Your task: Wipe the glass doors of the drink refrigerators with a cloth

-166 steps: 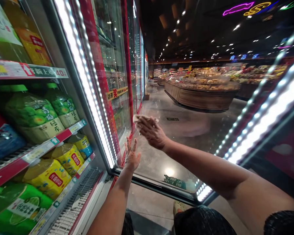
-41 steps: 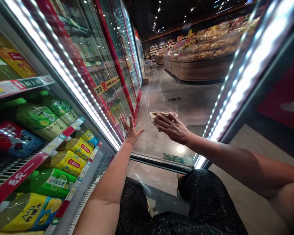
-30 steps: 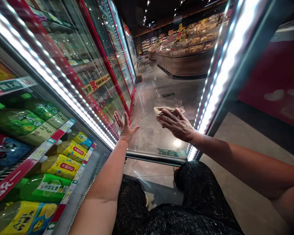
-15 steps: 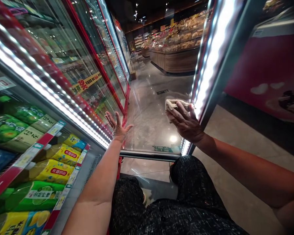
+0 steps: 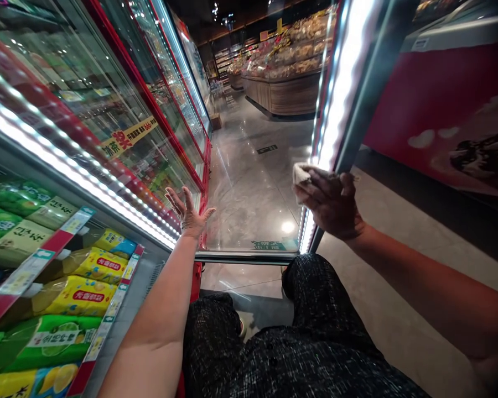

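Note:
My right hand (image 5: 332,202) is closed on a folded beige cloth (image 5: 302,176), at the lit right edge of an open glass door (image 5: 249,204). Its fingers lie over the cloth, in front of the bright light strip (image 5: 336,99) on the door frame. My left hand (image 5: 190,213) is open, fingers spread, near the hinge-side light strip and the lower left of the glass. It holds nothing; whether the palm touches the glass I cannot tell. The floor shows through the pane, which has a green sticker at its bottom.
Bottled drinks (image 5: 83,296) lie on cooler shelves at left, with price-tag rails (image 5: 120,287). Red-framed coolers (image 5: 149,83) run along the left. A wood-sided display (image 5: 282,94) stands ahead, a pink chest freezer (image 5: 435,105) at right. My knees are under the door's bottom rail (image 5: 244,255).
My right hand with the cloth has moved right, from the glass onto the lit door frame. The left hand keeps its spread pose. The whole view has shifted slightly.

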{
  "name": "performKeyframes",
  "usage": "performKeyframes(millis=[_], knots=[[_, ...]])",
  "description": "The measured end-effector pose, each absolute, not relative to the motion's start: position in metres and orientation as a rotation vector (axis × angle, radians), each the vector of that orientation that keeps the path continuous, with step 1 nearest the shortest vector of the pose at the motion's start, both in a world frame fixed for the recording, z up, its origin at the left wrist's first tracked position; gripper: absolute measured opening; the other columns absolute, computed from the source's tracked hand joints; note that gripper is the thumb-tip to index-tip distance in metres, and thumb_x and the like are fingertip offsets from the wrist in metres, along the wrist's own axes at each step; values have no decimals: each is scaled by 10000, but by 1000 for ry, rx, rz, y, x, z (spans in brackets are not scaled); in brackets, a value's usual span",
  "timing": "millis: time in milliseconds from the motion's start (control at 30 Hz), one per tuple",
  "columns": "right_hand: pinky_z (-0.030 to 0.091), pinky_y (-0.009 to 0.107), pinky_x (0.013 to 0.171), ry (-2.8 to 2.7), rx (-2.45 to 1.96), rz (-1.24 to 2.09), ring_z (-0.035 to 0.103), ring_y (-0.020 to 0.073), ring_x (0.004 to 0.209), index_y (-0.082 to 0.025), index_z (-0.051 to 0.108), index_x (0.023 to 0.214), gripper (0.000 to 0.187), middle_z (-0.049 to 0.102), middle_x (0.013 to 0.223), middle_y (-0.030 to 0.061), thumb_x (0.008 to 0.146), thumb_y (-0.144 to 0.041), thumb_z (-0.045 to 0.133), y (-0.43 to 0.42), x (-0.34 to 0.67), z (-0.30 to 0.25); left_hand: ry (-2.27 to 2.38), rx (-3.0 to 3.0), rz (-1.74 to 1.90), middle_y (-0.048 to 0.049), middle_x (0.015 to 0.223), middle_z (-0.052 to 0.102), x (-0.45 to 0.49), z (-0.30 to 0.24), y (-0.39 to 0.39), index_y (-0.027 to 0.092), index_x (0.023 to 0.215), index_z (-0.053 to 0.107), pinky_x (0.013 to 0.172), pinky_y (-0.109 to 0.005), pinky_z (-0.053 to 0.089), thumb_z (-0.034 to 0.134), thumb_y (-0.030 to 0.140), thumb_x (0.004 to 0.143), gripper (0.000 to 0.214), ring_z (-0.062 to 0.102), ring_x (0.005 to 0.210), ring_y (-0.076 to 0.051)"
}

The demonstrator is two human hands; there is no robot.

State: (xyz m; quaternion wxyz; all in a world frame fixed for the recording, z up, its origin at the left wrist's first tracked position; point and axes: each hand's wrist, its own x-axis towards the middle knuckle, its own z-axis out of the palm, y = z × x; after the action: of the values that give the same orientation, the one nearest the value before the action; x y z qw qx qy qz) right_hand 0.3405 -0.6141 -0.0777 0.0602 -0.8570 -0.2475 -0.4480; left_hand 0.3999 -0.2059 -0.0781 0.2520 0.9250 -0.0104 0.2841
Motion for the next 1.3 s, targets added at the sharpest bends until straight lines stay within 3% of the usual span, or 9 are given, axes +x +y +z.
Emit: performKeyframes(millis=[133, 267, 400, 600, 800, 933, 1033, 1167, 1300], knots=[[165, 495, 1305, -806, -2619, -1249, 553, 183, 1379, -355, 231, 1618, 666, 637, 1433, 13, 1031, -105, 422, -617, 323, -135, -23, 2513, 738, -152, 1720, -121, 399, -77, -206, 232, 1657, 73, 1242, -646, 37, 812, 645, 689, 1286, -174, 1563, -373], [112, 408, 1323, -798, -2638, -1309, 519, 159, 1409, -349, 245, 1619, 677, 651, 1420, -2, 1024, -119, 475, -623, 325, -136, -16, 2504, 705, -133, 1721, -125, 400, -76, -208, 247, 1657, 28, 1246, -640, 24, 810, 619, 708, 1285, -180, 1562, -361], [66, 478, 1322, -715, -2602, -1361, 476, 210, 1449, -326, 332, 1598, 621, 636, 1440, 31, 1026, -156, 502, -626, 333, -138, -9, 2498, 705, -121, 1722, -134, 400, -74, -211, 260, 1656, 1, 1254, -623, 19, 819, 585, 716, 1287, -185, 1561, -352], [123, 471, 1315, -866, -2649, -1329, 621, 183, 1309, -264, 361, 1587, 601, 703, 1348, 37, 1023, -68, 429, -621, 327, -182, -3, 2494, 682, -134, 1716, -154, 400, -73, -215, 238, 1656, 48, 1244, -632, -22, 823, 543, 734, 1243, -229, 1548, -346], [133, 494, 1313, -569, -2604, -1349, 415, 244, 1488, -321, 359, 1595, 599, 590, 1491, 28, 1035, -121, 430, -607, 351, -174, -73, 2516, 838, -133, 1677, -287, 401, -78, -217, 172, 1645, 119, 1241, -579, -112, 775, 594, 768, 1175, -327, 1516, -308], [44, 410, 1322, -751, -2603, -1346, 425, 186, 1479, -276, 416, 1565, 568, 633, 1446, 30, 1028, -90, 427, -600, 348, -200, -130, 2504, 856, -143, 1676, -285, 402, -85, -216, 146, 1639, 135, 1251, -564, -100, 732, 589, 810, 1113, -322, 1523, -295], [96, 378, 1322, -880, -2563, -1251, 453, 160, 1458, -292, 422, 1558, 576, 656, 1419, 17, 1025, -76, 437, -602, 348, -205, -140, 2493, 873, -144, 1680, -275, 404, -89, -216, 137, 1637, 138, 1249, -561, -115, 720, 590, 819, 1101, -315, 1528, -294], [142, 459, 1324, -768, -2473, -1273, 414, 208, 1485, -339, 356, 1591, 603, 614, 1467, 7, 1043, -98, 434, -599, 366, -177, -161, 2493, 891, -135, 1681, -278, 404, -91, -215, 149, 1639, 117, 1245, -573, -122, 711, 612, 817, 1116, -311, 1531, -298], [220, 475, 1307, -819, -2525, -1353, 462, 237, 1456, -277, 450, 1548, 549, 631, 1443, 60, 1035, -82, 458, -588, 370, -177, -190, 2513, 907, -140, 1677, -287, 405, -93, -211, 138, 1638, 117, 1256, -556, -110, 719, 635, 800, 1145, -320, 1527, -300]])
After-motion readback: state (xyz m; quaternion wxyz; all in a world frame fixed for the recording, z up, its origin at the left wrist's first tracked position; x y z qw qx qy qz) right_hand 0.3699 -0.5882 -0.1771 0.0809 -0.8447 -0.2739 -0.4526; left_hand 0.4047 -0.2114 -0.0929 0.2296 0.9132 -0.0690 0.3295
